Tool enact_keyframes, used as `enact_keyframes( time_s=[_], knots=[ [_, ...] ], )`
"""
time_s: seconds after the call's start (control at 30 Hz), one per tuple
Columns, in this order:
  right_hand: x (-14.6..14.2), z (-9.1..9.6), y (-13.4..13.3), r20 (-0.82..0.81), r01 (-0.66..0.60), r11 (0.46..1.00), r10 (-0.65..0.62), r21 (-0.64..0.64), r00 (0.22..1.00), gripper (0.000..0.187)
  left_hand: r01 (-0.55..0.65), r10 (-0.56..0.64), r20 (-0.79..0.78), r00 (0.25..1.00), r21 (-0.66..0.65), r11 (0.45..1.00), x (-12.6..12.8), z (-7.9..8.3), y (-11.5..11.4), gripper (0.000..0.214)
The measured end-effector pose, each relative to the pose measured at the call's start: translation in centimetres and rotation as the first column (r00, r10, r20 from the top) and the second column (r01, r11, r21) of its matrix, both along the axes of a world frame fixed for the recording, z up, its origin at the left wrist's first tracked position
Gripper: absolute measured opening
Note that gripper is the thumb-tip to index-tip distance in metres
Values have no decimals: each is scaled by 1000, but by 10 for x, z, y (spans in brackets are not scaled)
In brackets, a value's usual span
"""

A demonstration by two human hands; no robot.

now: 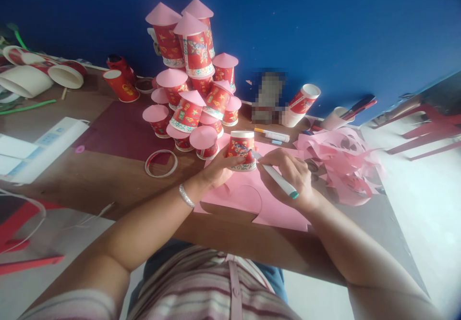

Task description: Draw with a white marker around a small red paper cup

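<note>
Clasping a red paper cup (240, 142) in the left hand (218, 171), with grip clamped on its lower left side, roughly upright above pink paper (237, 192) on the table (122, 185). Holding a white marker (279, 180) with a green end in the right hand (290, 173), with grip closed around the barrel and tip at the cup's right side; cannot tell whether touching. To the far left, gathered and partly stacked, red cups (197, 53) under pink cones (190, 24). Just beyond, a yellow-and-white marker (275, 134). To the right, crumpled pink scraps (334, 159). To the left, a white ring (176, 163).
</note>
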State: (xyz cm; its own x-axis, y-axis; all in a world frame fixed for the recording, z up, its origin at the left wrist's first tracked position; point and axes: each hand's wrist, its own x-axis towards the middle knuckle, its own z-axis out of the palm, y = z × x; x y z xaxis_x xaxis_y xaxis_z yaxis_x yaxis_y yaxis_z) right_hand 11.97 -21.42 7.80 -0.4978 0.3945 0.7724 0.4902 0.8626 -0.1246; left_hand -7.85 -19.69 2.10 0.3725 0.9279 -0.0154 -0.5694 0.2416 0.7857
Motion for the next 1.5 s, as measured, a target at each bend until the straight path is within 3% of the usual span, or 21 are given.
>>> enact_keyframes(
  time_s=[0.37, 0.67, 1.17, 1.5],
  knots=[
    [1, -3, 1, 8, 2, 1000, -2, 7, 1000, 11, 9, -9, 5, 1000, 6, 1000, -1, -1, 1, 46],
    [2, -1, 2, 8, -48, 997, 48, 67, 999, 24, -46, 46, -64, 997, -4, 999, 1, -3, 3, 54],
    [8, -13, 7, -17, -7, 1000, 8, 22, 1000, 31, -46, 48, -108, 993, 16, 999, 3, 2, 0, 56],
    [-3, -15, 10, -133, 73, 996, -66, 50, 989, 15, -88, 87, -155, 984, -2, 996, 3, -4, 0, 61]
  ],
)
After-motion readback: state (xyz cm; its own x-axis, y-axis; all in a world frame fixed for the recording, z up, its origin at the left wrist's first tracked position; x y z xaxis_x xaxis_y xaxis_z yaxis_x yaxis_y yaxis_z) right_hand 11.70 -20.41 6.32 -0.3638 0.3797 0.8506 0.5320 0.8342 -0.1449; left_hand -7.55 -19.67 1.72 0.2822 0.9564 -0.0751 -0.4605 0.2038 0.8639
